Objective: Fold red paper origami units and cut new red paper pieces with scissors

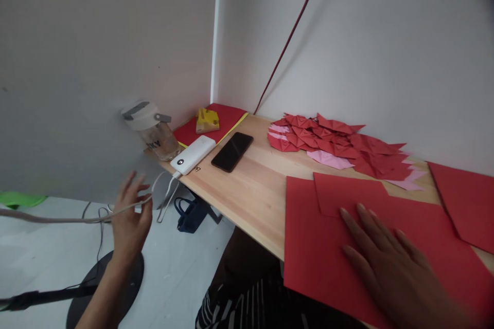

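Observation:
My left hand (130,216) hangs off the table's left side with fingers spread, touching a white cable (69,219) that runs to a white power bank (193,154). My right hand (389,262) lies flat, fingers apart, on a large red paper sheet (316,247) at the table's near edge. A smaller red sheet (347,193) lies on top of it, just beyond my fingertips. A pile of folded red and pink paper pieces (339,146) sits near the wall.
A black phone (232,151) lies beside the power bank on the wooden table (250,190). A clear water bottle (154,131), red paper (216,121) with a yellow packet (207,120), another red sheet (466,200). A dark bag (191,214) and black stand base (135,277) on the floor.

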`<state>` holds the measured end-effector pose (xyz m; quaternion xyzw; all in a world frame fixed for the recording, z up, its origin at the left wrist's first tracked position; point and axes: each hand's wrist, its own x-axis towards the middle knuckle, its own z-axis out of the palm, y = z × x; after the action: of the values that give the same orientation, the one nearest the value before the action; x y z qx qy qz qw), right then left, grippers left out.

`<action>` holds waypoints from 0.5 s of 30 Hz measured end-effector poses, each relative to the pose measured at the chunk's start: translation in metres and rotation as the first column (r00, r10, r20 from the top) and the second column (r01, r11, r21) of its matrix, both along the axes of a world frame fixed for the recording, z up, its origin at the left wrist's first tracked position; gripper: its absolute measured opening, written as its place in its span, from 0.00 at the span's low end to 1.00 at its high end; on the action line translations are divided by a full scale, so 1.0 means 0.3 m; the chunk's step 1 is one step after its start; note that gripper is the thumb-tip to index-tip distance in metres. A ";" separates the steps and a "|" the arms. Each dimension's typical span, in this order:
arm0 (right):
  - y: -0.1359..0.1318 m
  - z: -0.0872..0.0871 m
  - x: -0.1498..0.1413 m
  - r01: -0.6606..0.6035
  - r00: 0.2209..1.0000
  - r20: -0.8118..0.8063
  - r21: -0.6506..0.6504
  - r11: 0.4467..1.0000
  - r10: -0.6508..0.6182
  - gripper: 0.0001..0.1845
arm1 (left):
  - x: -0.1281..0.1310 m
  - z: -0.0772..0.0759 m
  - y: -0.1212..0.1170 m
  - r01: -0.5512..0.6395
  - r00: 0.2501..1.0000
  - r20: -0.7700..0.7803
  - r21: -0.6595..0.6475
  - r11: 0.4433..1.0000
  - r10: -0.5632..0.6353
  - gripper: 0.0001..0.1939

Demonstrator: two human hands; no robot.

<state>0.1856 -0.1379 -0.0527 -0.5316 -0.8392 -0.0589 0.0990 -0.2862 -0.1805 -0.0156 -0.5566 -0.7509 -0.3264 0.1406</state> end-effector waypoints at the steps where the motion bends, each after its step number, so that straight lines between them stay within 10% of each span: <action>1: 0.001 0.001 -0.003 0.007 1.000 0.008 -0.015 1.000 -0.007 0.33 | 0.018 0.004 -0.011 0.021 0.999 -0.038 -0.018 1.000 -0.022 0.19; 4: 0.004 0.000 -0.010 0.046 0.999 0.016 -0.020 0.999 -0.045 0.34 | 0.051 -0.005 -0.046 0.032 0.999 -0.038 -0.074 0.997 -0.035 0.19; 8: 0.009 -0.015 -0.009 0.049 0.998 0.026 0.032 0.998 -0.050 0.34 | 0.051 -0.043 -0.092 -0.254 0.960 0.034 -0.306 0.918 0.277 0.14; 11: 0.012 -0.032 -0.004 0.049 0.998 0.023 0.090 0.995 -0.051 0.34 | 0.081 -0.056 -0.099 -0.009 0.994 0.071 -0.726 0.687 0.088 0.11; 15: 0.017 -0.045 -0.002 0.032 0.999 0.021 0.108 0.994 -0.034 0.32 | 0.247 -0.001 -0.044 0.305 0.951 0.258 -0.689 0.658 -0.170 0.15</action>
<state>0.1850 -0.1329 -0.0661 -0.5385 -0.8269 -0.1119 0.1171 -0.2122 -0.1937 -0.0159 -0.6301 -0.7478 -0.0673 -0.1980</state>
